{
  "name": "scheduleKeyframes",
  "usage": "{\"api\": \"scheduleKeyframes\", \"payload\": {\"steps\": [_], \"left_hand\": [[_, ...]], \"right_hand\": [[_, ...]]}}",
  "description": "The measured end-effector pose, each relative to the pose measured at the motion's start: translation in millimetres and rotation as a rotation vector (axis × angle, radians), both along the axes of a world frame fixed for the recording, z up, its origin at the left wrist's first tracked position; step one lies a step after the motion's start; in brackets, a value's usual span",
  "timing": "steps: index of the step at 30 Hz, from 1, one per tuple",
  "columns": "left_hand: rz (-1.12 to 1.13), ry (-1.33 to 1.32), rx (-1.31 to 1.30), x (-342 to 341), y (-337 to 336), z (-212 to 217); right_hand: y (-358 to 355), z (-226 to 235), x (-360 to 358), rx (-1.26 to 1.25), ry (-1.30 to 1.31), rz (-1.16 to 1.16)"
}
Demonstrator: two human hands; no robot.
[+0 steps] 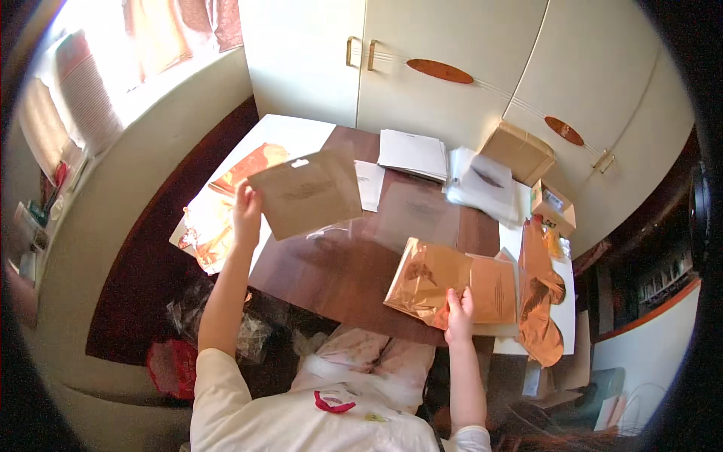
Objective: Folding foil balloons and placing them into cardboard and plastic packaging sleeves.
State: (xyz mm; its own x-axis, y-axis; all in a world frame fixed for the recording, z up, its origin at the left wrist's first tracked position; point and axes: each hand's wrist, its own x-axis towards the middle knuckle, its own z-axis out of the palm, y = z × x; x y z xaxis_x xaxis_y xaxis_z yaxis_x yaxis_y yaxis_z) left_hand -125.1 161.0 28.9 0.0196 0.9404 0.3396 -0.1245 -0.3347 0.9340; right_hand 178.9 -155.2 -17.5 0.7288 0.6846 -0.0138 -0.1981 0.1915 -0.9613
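My left hand (247, 215) is raised over the left part of the table, its fingers closed on the edge of a flat brown card packet (307, 197) with a hang hole at the top and small dark print. At the table's right front, my right hand (458, 316) pinches the lower edge of a shiny copper-coloured foil packet (428, 280), thumb on top. An orange-brown printed card (493, 292) lies against that packet's right side. Between the hands, a see-through plastic sleeve (414, 215) rests on the brown tabletop (324, 267).
Crumpled copper foil (211, 235) covers the table's left end; more copper foil (538, 301) hangs over its right edge. A white card stack (413, 154), clear sleeves (486, 184), a cardboard box (520, 151) and a small carton (553, 207) stand at the back. Cupboard doors (444, 34) rise behind.
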Motion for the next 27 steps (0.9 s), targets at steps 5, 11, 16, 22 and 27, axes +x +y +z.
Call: {"api": "scheduleKeyframes", "payload": {"steps": [5,11,16,22,27], "left_hand": [[-0.044,-0.093,-0.103,-5,37,2],[-0.047,-0.252,-0.237,-39,92,-35],[0.409,0.783,0.374,-13,38,-40],[-0.693,1.514,1.046,39,-164,-34],[-0.736,1.396,0.967,40,-160,-34]], "right_hand": [[3,0,-2,-0.085,0.007,0.069],[4,8,-1,-0.07,-0.002,0.14],[11,-13,14,-0.069,-0.187,0.065],[11,-18,16,-0.065,-0.2,0.04],[7,-20,14,-0.071,-0.243,0.054]]}}
